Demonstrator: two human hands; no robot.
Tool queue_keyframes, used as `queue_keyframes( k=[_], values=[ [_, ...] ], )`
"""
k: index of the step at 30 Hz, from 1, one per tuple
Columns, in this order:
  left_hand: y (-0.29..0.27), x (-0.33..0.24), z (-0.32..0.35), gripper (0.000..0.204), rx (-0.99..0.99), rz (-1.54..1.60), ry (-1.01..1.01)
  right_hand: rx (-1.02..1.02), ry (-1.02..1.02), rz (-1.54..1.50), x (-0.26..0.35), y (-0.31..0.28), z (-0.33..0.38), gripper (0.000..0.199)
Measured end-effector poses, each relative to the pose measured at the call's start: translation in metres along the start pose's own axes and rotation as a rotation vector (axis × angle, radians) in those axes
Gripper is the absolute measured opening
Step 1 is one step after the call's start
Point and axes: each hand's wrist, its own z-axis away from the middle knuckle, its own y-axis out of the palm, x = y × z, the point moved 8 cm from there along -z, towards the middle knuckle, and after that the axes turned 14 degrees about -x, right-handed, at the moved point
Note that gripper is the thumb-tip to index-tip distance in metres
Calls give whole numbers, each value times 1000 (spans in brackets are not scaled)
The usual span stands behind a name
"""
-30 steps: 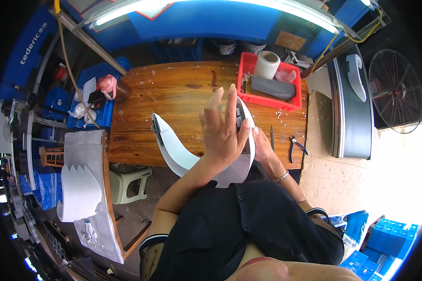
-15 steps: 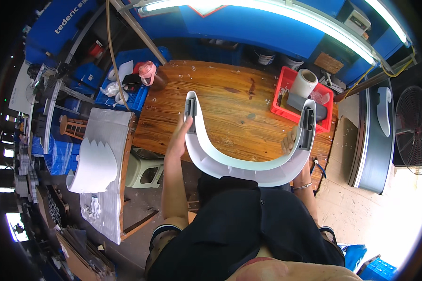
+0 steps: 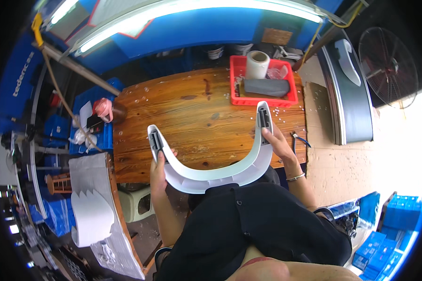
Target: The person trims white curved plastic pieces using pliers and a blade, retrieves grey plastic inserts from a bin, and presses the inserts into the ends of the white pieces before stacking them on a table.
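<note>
A white U-shaped plastic part [image 3: 192, 182] lies across my lap at the near edge of the wooden table [image 3: 173, 105], its curve toward me and its two arms pointing away. Each arm's end carries a dark grey insert, one on the left [image 3: 155, 139] and one on the right [image 3: 264, 118]. My left hand [image 3: 158, 172] grips the left arm, thumb up beside the insert. Around the right arm, just below its insert, my right hand [image 3: 277, 141] is closed with the thumb on top. Fingers under the part are partly hidden.
At the table's far right stands a red crate [image 3: 262, 101] with a white roll [image 3: 257, 66] and a grey block [image 3: 268, 87]. Blue-handled pliers [image 3: 301, 139] lie near the right edge. White curved panels [image 3: 93, 218] rest on a padded bench [image 3: 85, 171] at left.
My view has swung to the right. My right hand has come from behind the right arm to grip its end, thumb on top. The U-shaped part now sits lower and tilts differently.
</note>
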Motion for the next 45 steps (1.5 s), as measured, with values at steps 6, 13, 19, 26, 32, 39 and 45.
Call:
queue_keyframes(
  k=[6, 13, 19, 26, 32, 39, 45],
  values=[
    [17, -13, -9, 45, 48, -112, 105, -34, -41, 87, 16, -10, 1, 41],
    [9, -14, 3, 63, 281, 40, -55, -27, 48, -244, 9, -6, 3, 62],
    [31, -48, -1, 60, 135, -13, 174, -328, 11, -25, 25, -17, -4, 45],
    [30, -82, 14, 47, 72, -29, 314, -401, -191, 137, 73, 4, 3, 37],
    [33, -96, 34, 41, 5, -149, 424, -390, -217, 101, 80, 4, 11, 29],
    [37, -87, 32, 34, -30, -142, 467, -381, -151, 63, 74, -1, 7, 20],
    [34, -85, 28, 28, -50, -75, 407, -292, -88, 50, 63, 2, -1, 21]
  ],
)
